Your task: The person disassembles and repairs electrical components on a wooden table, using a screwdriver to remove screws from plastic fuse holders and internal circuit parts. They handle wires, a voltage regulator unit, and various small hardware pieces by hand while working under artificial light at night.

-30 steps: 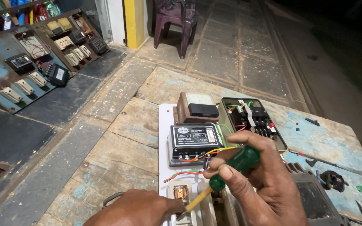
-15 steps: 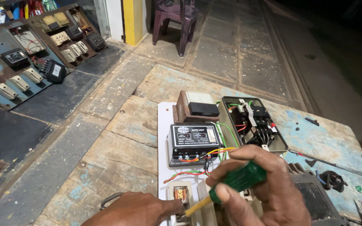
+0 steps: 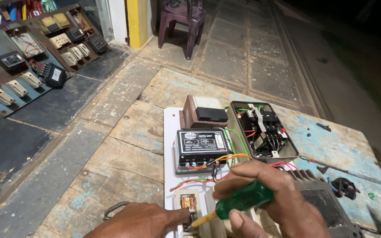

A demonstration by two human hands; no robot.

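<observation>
My right hand grips a screwdriver with a green handle and a yellow shaft, its tip pointing down-left at a small terminal block on the white board. My left hand rests at the bottom edge, a finger against that terminal block. Above the hands a black control box sits on the board, with red, yellow and green wires coming out of it. Part of the block is hidden by my fingers.
An open grey enclosure with a contactor and wires sits right of the black box. A brown-and-black switch unit stands behind. The worn wooden table holds a dark finned casing. A panel of electrical parts leans far left; a plastic chair stands beyond.
My right hand has lowered the screwdriver a little, bringing its tip nearer the terminal block. The left hand keeps its place beside the block.
</observation>
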